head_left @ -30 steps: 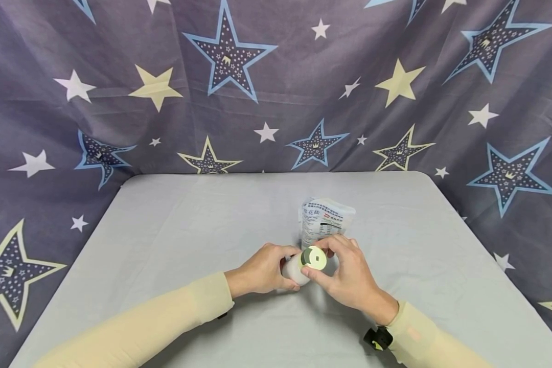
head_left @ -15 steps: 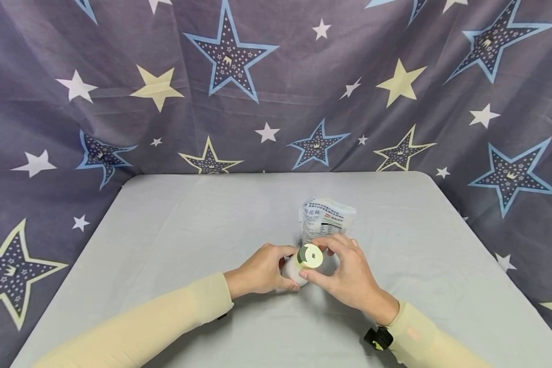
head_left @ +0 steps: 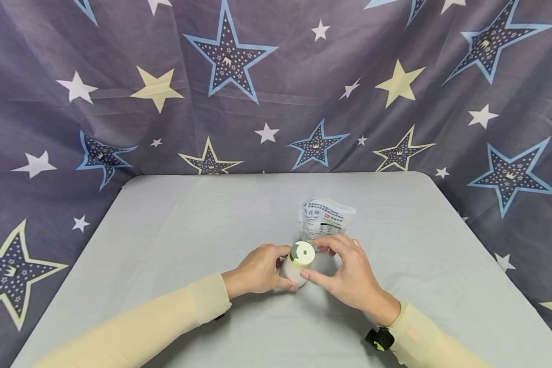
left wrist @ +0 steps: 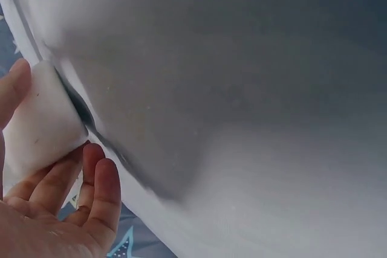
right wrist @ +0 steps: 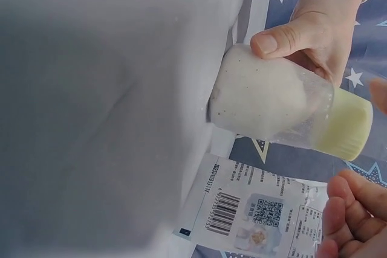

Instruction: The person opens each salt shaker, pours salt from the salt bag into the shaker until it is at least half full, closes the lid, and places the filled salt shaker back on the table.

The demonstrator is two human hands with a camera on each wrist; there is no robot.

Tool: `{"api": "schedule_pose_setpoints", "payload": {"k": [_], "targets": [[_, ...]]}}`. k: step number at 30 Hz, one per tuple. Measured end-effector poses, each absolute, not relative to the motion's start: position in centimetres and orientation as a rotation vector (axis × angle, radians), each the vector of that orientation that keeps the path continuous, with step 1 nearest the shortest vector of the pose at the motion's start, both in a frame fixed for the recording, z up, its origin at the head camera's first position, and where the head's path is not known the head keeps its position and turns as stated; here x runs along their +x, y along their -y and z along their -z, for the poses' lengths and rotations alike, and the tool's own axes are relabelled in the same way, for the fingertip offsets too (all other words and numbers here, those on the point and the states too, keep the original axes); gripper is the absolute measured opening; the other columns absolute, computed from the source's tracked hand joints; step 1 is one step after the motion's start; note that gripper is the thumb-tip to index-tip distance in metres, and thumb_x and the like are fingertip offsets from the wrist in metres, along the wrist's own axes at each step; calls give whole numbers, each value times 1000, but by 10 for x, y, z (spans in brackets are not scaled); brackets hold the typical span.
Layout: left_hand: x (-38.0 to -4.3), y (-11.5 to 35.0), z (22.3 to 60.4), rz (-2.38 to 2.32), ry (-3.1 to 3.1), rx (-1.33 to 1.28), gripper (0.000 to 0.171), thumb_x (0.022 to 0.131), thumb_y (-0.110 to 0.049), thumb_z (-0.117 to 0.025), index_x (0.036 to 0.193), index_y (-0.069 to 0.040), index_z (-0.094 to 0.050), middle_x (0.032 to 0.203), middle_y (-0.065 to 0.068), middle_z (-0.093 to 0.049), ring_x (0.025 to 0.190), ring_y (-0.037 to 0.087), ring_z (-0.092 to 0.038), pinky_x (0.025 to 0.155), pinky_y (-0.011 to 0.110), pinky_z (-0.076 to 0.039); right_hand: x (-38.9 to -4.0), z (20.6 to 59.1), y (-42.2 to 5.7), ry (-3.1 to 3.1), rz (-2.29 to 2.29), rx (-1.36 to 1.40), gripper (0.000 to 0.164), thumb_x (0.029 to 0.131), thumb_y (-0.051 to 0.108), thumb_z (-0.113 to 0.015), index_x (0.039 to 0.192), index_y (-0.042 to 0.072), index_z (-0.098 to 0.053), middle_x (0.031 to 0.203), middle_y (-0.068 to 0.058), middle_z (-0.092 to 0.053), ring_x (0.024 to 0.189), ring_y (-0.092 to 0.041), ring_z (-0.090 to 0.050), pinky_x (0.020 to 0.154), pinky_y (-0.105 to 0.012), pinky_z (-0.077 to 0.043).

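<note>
A clear salt shaker bottle filled with white granules has a pale yellow cap; the flip lid looks shut. My left hand grips the bottle's lower body, thumb on the near side and fingers behind. In the left wrist view the white base lies between thumb and fingers, close over the table. Around the cap's right side, my right hand is held with thumb and fingers spread apart. In the right wrist view a gap shows between its fingertips and the cap.
Right behind the bottle a printed white salt pouch with a barcode stands upright, its lower part partly hidden by the right hand. Pale grey cloth covers the table. A star-patterned curtain hangs along the back and sides.
The bottle's cap has shifted left and slightly away, the bottle now more upright in the left hand. The right hand has stayed nearly in place, its fingers now apart from the cap.
</note>
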State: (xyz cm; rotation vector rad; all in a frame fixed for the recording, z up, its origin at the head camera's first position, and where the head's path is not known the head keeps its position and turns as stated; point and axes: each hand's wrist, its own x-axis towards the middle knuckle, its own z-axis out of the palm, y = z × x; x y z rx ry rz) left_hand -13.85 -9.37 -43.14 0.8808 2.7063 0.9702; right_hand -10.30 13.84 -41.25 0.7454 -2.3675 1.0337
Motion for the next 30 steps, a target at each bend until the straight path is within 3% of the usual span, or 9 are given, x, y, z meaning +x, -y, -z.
{"api": "schedule_pose_setpoints", "payload": {"k": [5,15,22,30], "targets": [[-139,96,433,-981,-2699,885,57,67,-33,-98,115,-19,-71,95,-8,-72,82,11,-63,73,28,-51,-103,414,-139,2364,-1006,742,57,68,37,-96,114,13,-72,104,11,-67,83,-7,-52,74,-31,-37],[-140,98,435,-990,-2695,862,65,67,-37,-98,122,-19,-70,104,-5,-74,90,11,-67,80,30,-54,-105,414,-143,2404,-993,732,56,69,39,-95,115,16,-71,100,13,-65,84,-19,-57,77,-33,-40],[-139,104,437,-954,-2723,841,81,64,-37,-99,134,-14,-65,106,-4,-70,90,15,-62,78,31,-52,-106,415,-146,2413,-954,779,50,74,39,-92,114,16,-71,102,14,-65,84,-13,-55,77,-33,-43],[-140,123,437,-916,-2803,806,76,71,-34,-96,136,-10,-64,120,2,-71,94,19,-62,81,37,-51,-105,417,-157,2487,-872,822,45,80,40,-87,114,16,-72,110,10,-68,89,-9,-56,86,-39,-45]]}}
